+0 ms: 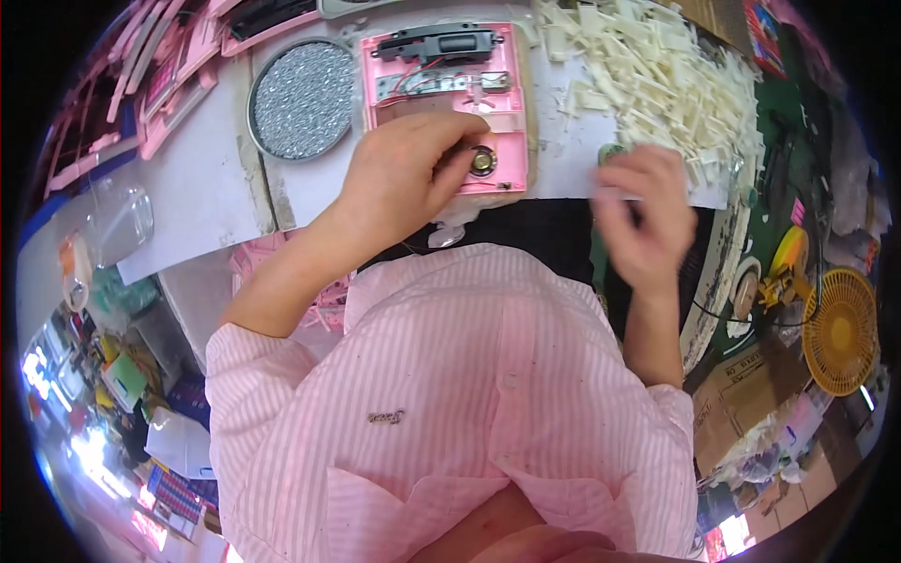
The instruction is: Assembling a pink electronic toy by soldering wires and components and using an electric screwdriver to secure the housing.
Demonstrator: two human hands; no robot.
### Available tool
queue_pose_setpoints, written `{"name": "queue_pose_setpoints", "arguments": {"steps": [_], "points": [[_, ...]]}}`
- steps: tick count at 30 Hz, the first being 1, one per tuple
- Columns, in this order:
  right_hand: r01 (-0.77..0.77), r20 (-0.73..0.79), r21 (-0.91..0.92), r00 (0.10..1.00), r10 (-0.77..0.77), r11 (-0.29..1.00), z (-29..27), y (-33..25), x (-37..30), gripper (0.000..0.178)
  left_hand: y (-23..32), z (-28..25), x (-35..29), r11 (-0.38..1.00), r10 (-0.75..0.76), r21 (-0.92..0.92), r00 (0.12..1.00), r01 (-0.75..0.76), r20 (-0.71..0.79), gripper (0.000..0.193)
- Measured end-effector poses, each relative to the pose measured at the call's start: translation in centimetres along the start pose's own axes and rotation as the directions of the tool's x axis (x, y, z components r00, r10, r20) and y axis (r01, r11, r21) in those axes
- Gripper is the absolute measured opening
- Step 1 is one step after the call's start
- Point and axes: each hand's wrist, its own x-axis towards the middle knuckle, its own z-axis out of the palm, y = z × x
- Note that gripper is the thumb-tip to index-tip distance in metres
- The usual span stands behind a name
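Left hand (405, 174) presses speaker (482, 161) into pink housing (507, 94).

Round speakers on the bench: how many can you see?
2. A large silver glittery round speaker lies left of the open pink case. A small brass-centred speaker sits inside that case, at the left hand fingers. Others may be hidden.

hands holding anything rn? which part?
Left hand rests on the open pink case, fingertips by the small round speaker; a real grip can't be told. Right hand is motion-blurred beside the pile of white plastic pieces; can't tell if it holds anything.
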Motion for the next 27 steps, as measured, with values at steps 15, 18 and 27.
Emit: {"name": "queue_pose_setpoints", "arguments": {"steps": [15,18,27], "points": [[0.102,0.066,-0.117,0.993,-0.095,0.988,3.9,-0.2,5.2,0.016,-0.7,-2.9,6.7,0.744,0.456,0.515,0.887,-0.426,0.075,0.018],[0.064,0.042,-0.088,0.997,-0.061,0.994,4.9,0.3,7.7,0.013,-1.8,-4.2,6.1,0.766,0.391,0.497,0.909,-0.408,0.144,0.018],[0.32,0.429,-0.47,0.897,-0.104,0.822,4.8,-0.8,12.4,0.018,-4.4,-2.4,4.4,0.752,0.517,0.507,0.854,-0.422,-0.055,0.014]]}}
